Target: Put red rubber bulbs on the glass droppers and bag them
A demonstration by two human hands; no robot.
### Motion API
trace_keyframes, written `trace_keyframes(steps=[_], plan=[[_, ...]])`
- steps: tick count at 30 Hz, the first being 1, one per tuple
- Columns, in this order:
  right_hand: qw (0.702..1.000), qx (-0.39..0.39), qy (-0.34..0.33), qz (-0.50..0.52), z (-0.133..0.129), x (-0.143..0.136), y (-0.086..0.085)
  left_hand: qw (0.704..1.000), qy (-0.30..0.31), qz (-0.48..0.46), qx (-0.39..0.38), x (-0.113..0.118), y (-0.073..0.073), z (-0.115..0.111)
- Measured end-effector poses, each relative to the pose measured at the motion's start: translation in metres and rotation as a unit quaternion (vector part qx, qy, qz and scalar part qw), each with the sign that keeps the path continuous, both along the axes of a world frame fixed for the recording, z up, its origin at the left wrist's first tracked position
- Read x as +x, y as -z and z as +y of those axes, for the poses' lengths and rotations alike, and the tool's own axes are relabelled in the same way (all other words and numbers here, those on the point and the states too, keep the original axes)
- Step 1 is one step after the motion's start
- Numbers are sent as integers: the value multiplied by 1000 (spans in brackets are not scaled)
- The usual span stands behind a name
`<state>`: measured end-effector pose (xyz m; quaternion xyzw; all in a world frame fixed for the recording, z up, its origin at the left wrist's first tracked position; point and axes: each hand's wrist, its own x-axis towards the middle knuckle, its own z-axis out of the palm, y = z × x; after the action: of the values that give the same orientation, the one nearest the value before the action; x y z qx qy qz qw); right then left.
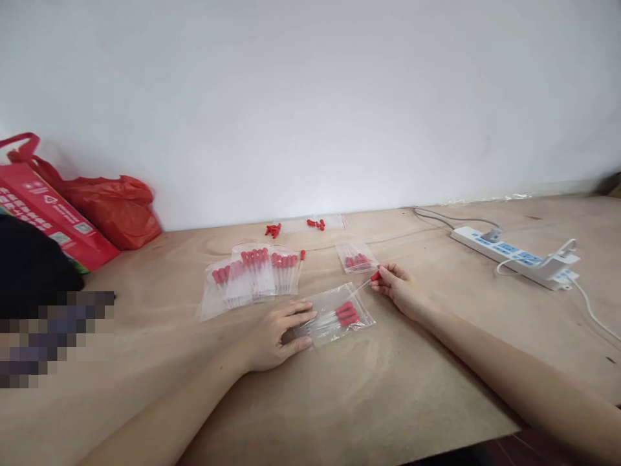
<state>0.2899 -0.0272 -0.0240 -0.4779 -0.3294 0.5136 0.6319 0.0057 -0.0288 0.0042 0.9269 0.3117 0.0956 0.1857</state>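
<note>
A clear zip bag (320, 333) with several red-bulbed droppers (347, 313) inside lies flat in front of me. My left hand (284, 330) rests on the bag's left end, its fingers and thumb spread apart. My right hand (395, 288) pinches another dropper by its red rubber bulb (376, 276). That dropper's thin clear tube (359, 286) points down and left, its tip at the bag's right end. A smaller zip bag (356, 250) holding loose red bulbs sits just behind. To the left, filled bags of droppers (250, 275) overlap, with a single dropper (303, 255) beside them.
Loose red bulbs (273, 230) and a flat bag (334, 221) with more bulbs on it lie near the wall. A white power strip (514, 257) with plugs and cables is at right. Red bags (114, 207) and a black item (36, 268) stand at left.
</note>
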Motion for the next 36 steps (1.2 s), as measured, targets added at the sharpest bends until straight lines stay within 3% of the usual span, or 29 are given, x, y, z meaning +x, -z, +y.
trace_keyframes(steps=[4,10,15,18,20,24,26,28,31,36], plan=[[998,-18,-52,-14,-4,-7,-3,1000,-11,-3,3,1,-1,-1],[976,26,-107,-186,-4,-19,-5,1000,-16,-6,12,2,0,-1],[967,35,-168,-189,-7,-27,-4,1000,-14,-19,13,1,1,-1],[946,55,-239,-212,-10,-26,-5,1000,-10,-23,6,0,0,-1],[935,71,-246,-244,-8,-22,-7,1000,-4,-28,3,0,-1,-1],[927,85,-99,-351,20,-20,-15,999,2,-35,-1,0,0,-1],[909,74,-64,-404,42,-29,-22,1000,-3,-28,-5,0,0,-1],[887,54,-81,-452,65,-46,-30,1000,-7,-18,-4,0,0,-1],[881,29,-96,-462,96,-80,-37,1000,-2,-11,-1,0,-1,-1],[883,-59,-107,-453,132,-120,-28,999,2,-30,-15,1,-2,-1]])
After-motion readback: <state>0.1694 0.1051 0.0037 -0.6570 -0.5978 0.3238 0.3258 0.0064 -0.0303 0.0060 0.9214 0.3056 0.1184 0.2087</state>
